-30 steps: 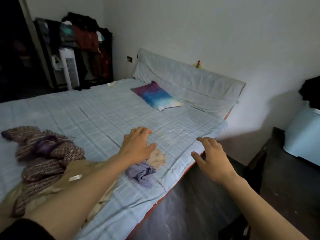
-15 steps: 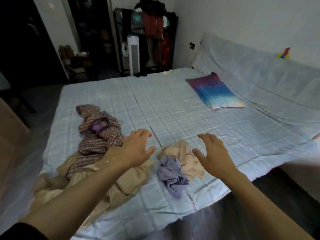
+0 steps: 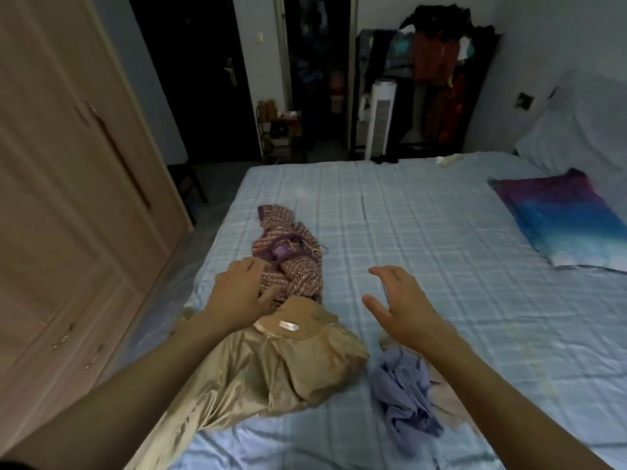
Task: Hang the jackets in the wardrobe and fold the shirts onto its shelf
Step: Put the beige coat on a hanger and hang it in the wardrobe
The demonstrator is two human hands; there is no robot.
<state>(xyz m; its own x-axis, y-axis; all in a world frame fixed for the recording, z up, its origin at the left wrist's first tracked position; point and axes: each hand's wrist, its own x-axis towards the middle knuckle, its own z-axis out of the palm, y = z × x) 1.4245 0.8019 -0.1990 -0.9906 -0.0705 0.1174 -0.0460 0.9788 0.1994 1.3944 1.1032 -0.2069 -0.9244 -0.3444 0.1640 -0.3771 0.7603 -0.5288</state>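
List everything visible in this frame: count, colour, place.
bed: one, pale-blue checked sheet, centre
tweed jacket: one, pink-purple, mid-bed
tan jacket: one, shiny tan, on bed, nearer camera
lilac shirt: one, lilac, bunched right of tan jacket
beige shirt: one, beige, partly hidden, beside lilac shirt
pillow: one, purple-blue, bed's right side
wardrobe: one, light wood, left, doors shut
clothes rack: one, dark, far wall
left hand: one, on tweed jacket's near edge
right hand: one, open above bed, empty

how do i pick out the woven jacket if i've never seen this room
On the bed with the pale blue checked sheet, find the side nearest the wooden wardrobe. The woven jacket lies beyond the shiny tan jacket. It alone has a pink-and-purple weave.
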